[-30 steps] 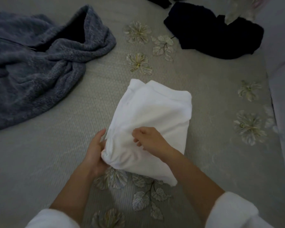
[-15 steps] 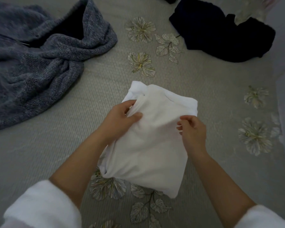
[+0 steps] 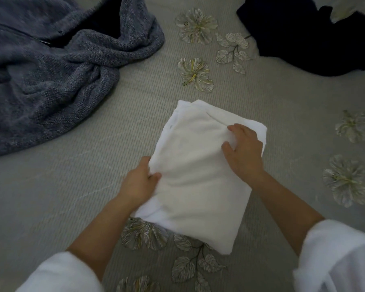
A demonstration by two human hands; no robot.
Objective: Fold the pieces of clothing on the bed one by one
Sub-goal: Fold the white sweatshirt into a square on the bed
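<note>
A white garment (image 3: 196, 165), folded into a rough rectangle, lies in the middle of the grey bedspread (image 3: 72, 197). My left hand (image 3: 138, 182) pinches its left edge between thumb and fingers. On the garment's upper right part rests my right hand (image 3: 243, 152), its fingers curled into the cloth near the right edge. A crumpled blue-grey knitted garment (image 3: 51, 70) lies at the upper left. A dark navy garment (image 3: 303, 36) lies bunched at the upper right.
The bedspread carries embroidered flowers (image 3: 195, 73) and leaves beyond and below the white garment and along the right side. Bare bedspread stretches left of my left arm. Something pale (image 3: 346, 7) sits on the dark garment at the top right edge.
My left hand slid from the garment's upper left down to its left edge. My right hand shifted up onto the upper right part. The garment lies flatter.
</note>
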